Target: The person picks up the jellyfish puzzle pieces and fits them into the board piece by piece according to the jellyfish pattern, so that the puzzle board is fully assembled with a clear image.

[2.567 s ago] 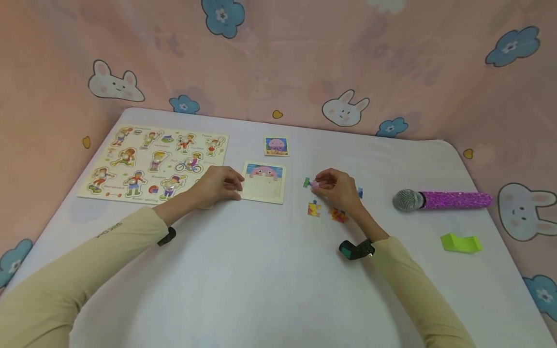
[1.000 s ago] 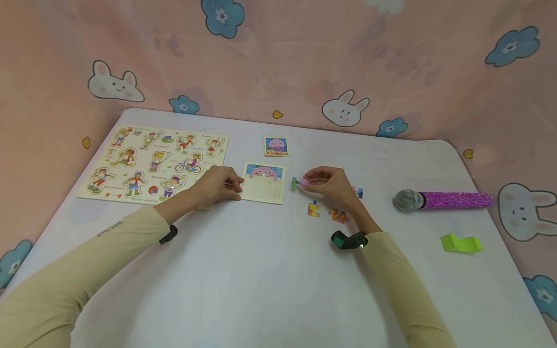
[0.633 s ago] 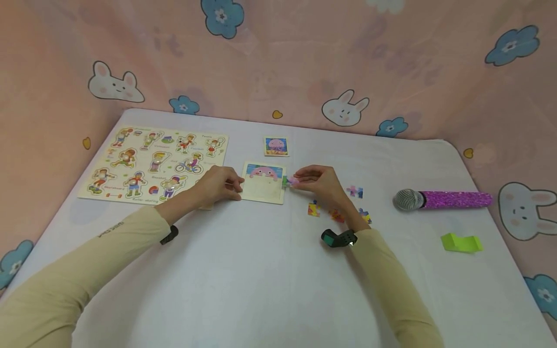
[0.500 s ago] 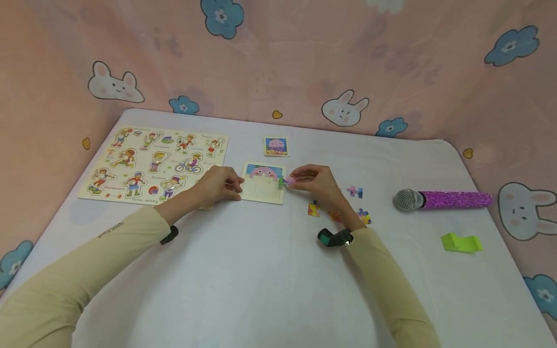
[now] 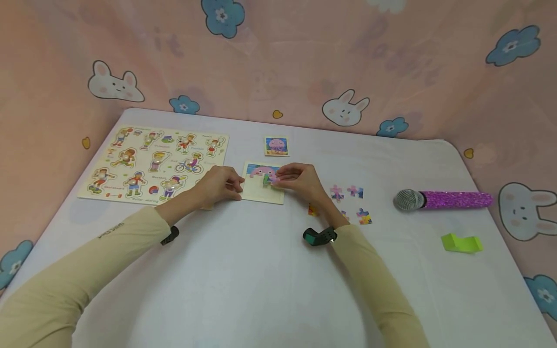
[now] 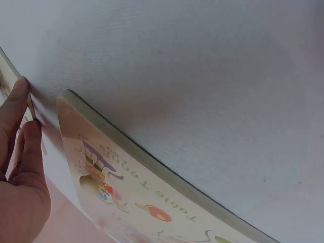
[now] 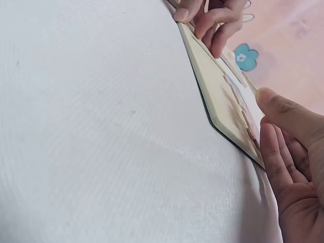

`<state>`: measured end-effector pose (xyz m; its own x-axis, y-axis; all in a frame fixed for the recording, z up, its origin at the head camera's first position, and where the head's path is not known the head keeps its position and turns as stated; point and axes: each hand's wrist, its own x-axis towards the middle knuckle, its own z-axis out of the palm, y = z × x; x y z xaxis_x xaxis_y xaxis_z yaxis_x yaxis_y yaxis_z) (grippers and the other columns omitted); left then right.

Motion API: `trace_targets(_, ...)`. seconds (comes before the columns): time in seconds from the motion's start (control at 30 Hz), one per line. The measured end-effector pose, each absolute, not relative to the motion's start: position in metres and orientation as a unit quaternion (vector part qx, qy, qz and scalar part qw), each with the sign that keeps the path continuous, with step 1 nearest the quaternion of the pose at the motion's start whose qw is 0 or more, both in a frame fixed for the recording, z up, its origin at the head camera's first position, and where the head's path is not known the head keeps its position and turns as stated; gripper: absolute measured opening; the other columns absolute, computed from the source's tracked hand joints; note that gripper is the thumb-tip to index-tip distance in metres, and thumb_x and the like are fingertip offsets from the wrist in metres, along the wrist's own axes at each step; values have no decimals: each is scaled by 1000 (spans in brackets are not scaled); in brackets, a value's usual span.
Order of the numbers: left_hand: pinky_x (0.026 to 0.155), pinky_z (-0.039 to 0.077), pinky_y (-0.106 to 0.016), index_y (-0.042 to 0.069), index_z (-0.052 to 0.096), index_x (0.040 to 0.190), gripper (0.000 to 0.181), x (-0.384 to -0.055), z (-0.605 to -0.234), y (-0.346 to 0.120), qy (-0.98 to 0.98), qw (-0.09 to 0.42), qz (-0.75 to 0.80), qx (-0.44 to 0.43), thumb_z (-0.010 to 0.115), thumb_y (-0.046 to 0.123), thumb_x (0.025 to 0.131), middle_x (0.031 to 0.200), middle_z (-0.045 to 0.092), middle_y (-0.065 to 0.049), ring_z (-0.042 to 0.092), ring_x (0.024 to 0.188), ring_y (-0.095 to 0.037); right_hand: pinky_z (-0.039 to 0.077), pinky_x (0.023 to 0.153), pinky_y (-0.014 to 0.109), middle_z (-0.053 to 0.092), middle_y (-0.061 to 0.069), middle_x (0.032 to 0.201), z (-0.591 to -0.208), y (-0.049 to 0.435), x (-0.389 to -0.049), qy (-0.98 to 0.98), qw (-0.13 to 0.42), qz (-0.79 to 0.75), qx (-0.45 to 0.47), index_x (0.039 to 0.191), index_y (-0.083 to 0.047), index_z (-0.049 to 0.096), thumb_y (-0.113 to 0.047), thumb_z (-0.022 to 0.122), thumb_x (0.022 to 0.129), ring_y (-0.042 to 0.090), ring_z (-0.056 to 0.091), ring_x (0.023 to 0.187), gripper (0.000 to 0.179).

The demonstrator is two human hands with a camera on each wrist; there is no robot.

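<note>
A small jigsaw tray (image 5: 261, 195) lies flat mid-table, its top row filled with a pink sea-creature picture on blue. My left hand (image 5: 220, 182) pinches its left edge between thumb and fingers; the left wrist view shows the thumb and fingertips (image 6: 31, 124) on that edge. Above the tray's bare area, my right hand (image 5: 301, 182) pinches a green-and-pink jigsaw piece (image 5: 266, 180), just below the filled row. In the right wrist view the piece is hidden behind the right hand (image 7: 296, 157). Several loose jigsaw pieces (image 5: 337, 192) lie to the right, some partly covered by the right arm.
A large sports puzzle board (image 5: 102, 169) lies left, its near right corner under the left hand. A small jellyfish picture square (image 5: 276, 146) sits behind the tray. At right are a purple glittery microphone (image 5: 454, 200) and a bright green folded piece (image 5: 461, 243).
My right hand has moved left from among the loose pieces, carrying the green-and-pink jigsaw piece from the table to over the tray. The left hand has stayed at the tray's edge.
</note>
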<state>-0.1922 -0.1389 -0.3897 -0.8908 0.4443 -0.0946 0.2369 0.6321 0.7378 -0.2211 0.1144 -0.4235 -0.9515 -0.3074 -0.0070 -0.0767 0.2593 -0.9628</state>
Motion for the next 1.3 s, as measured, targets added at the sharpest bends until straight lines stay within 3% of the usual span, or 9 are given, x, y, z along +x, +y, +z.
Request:
trace_targets(0.73,89,49,-37,-3,73,87,12,-194,-391,-141,900,139,373,180,78,2,77,108,61,-15,57,103,-27,55,74,25,71,17,95,-429,69,-218,806,26,-571,-157,100,6,69,-4,80,76,23,71,83,28)
trace_targets(1.3,89,50,-38,-2,73,84,11,-193,-392,-140,901,115,360,212,78,3,77,120,59,-18,59,108,-28,55,69,22,73,12,89,-424,61,-218,860,10,-480,-173,96,2,72,-10,80,77,19,71,78,24)
